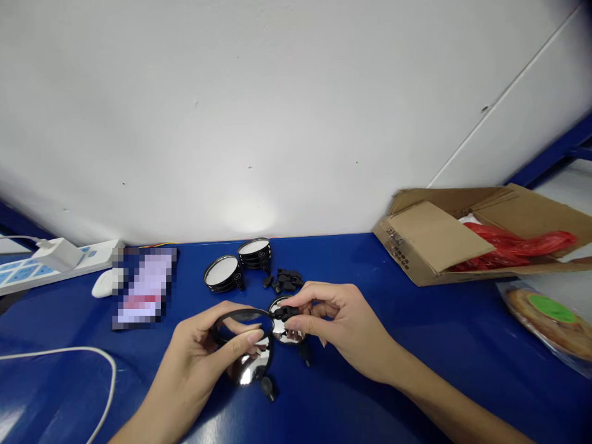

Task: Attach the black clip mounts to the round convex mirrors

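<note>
My left hand (194, 351) grips a small round mirror (263, 317) with a black rim, thumb in front and fingers behind. At its right edge, my right hand (345, 320) pinches a small black swivel mount (283, 313) between thumb and fingertips. The mount meets the rim; how firmly they are joined I cannot tell. Below the hands, a second round mirror (250, 368) lies face up, with a black mount (268, 388) by its edge. Another mirror (296, 337) rests partly hidden behind my right fingers, near a dark mount (305, 353).
Two stacks of black-rimmed mirrors, a left stack (222, 272) and a right stack (254, 248), stand near the wall beside a pile of black mounts (287, 281). Leftward are a phone (144, 287), white case (106, 283), power strip (102, 251) and cable (111, 364). Right: an open carton (416, 246) and packaged bread (531, 314).
</note>
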`<state>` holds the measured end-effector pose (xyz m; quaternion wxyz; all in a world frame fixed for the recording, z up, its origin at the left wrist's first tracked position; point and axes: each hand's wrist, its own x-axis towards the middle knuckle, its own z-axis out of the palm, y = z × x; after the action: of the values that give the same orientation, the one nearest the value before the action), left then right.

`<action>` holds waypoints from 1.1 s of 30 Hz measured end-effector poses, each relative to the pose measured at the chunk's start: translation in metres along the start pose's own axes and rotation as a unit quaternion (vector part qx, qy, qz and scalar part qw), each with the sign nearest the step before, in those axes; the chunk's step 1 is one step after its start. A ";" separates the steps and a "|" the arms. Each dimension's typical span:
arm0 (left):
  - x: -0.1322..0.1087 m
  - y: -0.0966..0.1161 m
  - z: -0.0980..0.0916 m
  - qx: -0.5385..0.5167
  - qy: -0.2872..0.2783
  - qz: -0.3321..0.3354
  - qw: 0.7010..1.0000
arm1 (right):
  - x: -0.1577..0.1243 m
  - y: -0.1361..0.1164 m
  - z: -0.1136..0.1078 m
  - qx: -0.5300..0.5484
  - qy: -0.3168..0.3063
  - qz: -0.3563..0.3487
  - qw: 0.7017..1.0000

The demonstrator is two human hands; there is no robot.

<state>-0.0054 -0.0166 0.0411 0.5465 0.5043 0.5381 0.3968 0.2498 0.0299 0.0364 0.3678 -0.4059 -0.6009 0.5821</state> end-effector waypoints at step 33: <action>-0.005 0.003 0.011 -0.112 0.000 0.006 0.994 | -0.005 -0.004 0.015 -0.107 0.019 -0.069 0.992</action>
<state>0.0050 -0.0224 0.0442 0.5970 0.4432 0.4877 0.4575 0.2375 0.0193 0.0400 0.3726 -0.4113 -0.6792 0.4803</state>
